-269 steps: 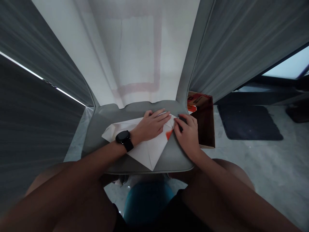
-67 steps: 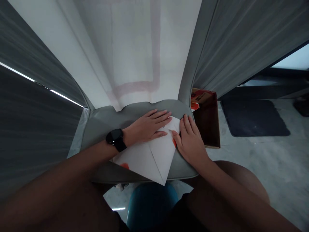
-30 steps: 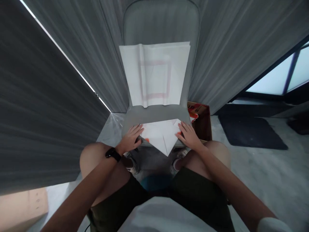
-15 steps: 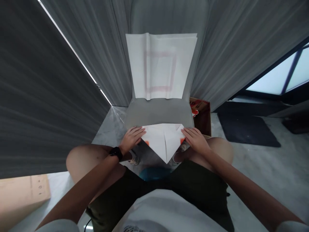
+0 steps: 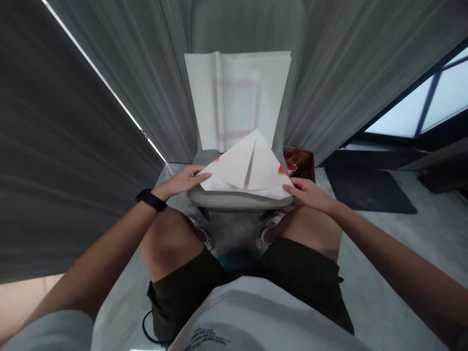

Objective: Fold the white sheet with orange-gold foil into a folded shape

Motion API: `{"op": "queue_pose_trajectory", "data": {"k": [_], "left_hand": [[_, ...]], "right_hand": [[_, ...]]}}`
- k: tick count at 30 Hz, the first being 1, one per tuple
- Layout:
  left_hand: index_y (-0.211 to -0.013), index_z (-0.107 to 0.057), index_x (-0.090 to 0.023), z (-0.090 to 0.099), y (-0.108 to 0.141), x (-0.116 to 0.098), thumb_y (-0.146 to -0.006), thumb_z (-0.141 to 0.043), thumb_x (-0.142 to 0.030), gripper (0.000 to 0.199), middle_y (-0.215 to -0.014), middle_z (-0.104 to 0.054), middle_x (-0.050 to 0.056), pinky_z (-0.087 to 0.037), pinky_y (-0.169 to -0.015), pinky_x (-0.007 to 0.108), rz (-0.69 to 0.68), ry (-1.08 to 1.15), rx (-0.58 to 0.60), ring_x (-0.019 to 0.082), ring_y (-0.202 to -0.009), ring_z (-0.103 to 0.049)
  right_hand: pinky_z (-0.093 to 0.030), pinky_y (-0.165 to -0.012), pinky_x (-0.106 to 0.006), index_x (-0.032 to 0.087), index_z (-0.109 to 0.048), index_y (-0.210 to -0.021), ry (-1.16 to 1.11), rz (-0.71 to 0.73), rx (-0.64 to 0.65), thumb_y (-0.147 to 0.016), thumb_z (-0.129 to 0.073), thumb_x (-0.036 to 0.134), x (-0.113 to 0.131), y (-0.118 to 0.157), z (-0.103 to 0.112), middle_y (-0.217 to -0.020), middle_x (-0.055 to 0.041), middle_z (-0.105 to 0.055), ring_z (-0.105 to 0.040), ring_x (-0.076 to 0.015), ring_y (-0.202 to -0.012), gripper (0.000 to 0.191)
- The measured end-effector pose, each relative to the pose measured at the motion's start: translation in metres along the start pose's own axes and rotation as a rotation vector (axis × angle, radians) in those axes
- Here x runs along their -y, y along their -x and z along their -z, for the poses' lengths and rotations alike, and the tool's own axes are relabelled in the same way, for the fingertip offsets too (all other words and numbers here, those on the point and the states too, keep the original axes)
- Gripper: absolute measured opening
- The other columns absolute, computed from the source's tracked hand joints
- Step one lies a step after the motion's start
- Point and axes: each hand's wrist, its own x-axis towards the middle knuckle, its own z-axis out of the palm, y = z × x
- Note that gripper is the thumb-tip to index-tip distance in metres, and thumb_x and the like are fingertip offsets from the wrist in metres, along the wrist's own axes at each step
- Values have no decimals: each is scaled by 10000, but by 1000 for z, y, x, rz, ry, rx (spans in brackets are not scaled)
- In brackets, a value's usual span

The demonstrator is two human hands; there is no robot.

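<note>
Both of my hands grip a folded sheet of white paper [image 5: 234,168] with orange-red patches near its sides. Its point is directed away from me and a slit runs down its middle. My left hand [image 5: 185,180] pinches the left corner, thumb on top. At the right corner, my right hand [image 5: 307,191] has the edge between thumb and fingers. The folded paper is above the seat of a grey chair [image 5: 219,199]. Its tip overlaps a larger white sheet [image 5: 204,97] leaning on the backrest, with a faint pinkish rectangle showing on it.
An open cardboard box [image 5: 306,163] with red items stands on the floor right of the chair. Farther right lies a dark mat [image 5: 369,190]. Grey curtains [image 5: 153,73] hang on both sides. A tan surface [image 5: 22,297] shows at lower left.
The folded paper has been turned so its point faces away instead of toward me. It has moved forward over the seat, and my hands now pinch its near corners.
</note>
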Motion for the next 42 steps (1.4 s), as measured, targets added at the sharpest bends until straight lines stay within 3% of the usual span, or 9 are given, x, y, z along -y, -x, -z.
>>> {"op": "queue_pose_trajectory", "data": {"k": [7,14,18,22,27,29,32,37,42], "left_hand": [[-1073,-754,-159,13,-50,21,-824,-767,-544,459,-931,-727,74,-458,-606,246,151,130,150,170,-755,-607],[-1396,-600,-112,-16,-73,59,-862,-681,-247,557,-1072,-728,121,-590,-850,400,187,-139,-341,227,-879,-673],[-1375,-631,-123,-54,-63,42,-970,-505,-196,430,-1383,-649,182,-449,-1187,502,-23,-483,-592,314,-1311,-593],[-1502,-555,-183,-111,-64,20,-1066,-423,-283,466,-1618,-497,145,-366,-1269,494,-281,-676,-453,297,-1516,-444],[-1593,-454,-118,-145,-74,32,-1107,-389,-392,562,-1659,-446,203,-341,-1278,526,-176,-719,-333,338,-1556,-407],[-1566,-503,-144,-145,-72,43,-1108,-385,-424,550,-1635,-490,184,-337,-1281,537,-160,-726,-307,338,-1544,-430],[-1516,-571,-159,-140,-67,54,-1096,-421,-471,544,-1639,-490,170,-316,-1297,545,-209,-722,-282,341,-1561,-408],[-1523,-560,-171,-133,-70,64,-1078,-484,-479,546,-1631,-503,163,-328,-1292,562,-283,-647,-279,331,-1561,-412],[-1397,-639,-204,-134,-73,59,-1059,-552,-388,395,-1687,-416,166,-377,-1264,567,-367,-551,-365,316,-1553,-421]], "right_hand": [[-338,-484,-225,171,-696,-878,-363,-400,91,-821,-727,468,21,-20,-15,-687,5,-645,-490,-112,-540,304],[-311,-504,-227,180,-645,-797,-206,-499,-94,-889,-607,285,10,-44,-62,-680,-2,-633,-519,-122,-580,144],[-335,-566,-253,187,-629,-754,-78,-477,-160,-947,-516,264,5,-36,-85,-672,-16,-640,-548,-152,-634,236],[-343,-613,-272,188,-622,-714,44,-414,-149,-968,-509,261,3,-28,-102,-696,-46,-664,-582,-182,-710,288],[-438,-679,-286,161,-731,-934,81,-319,-42,-1045,-469,375,-1,-16,-108,-835,-85,-750,-661,-212,-774,356],[-495,-745,-317,152,-706,-1247,117,-223,-19,-1038,-510,395,-10,-12,-99,-946,-99,-774,-692,-244,-847,376],[-559,-824,-391,186,-355,-1653,269,108,76,-987,-638,414,-30,-13,-77,-1084,-115,-770,-713,-287,-914,758],[-546,-925,-466,231,-480,-1595,640,703,253,-984,-664,321,-58,-42,-53,-1232,-160,-686,-665,-317,-1039,644],[-505,-827,-381,219,-603,-1481,641,946,257,-1067,-517,278,-61,-61,-64,-1098,-123,-667,-614,-249,-945,427]]}}
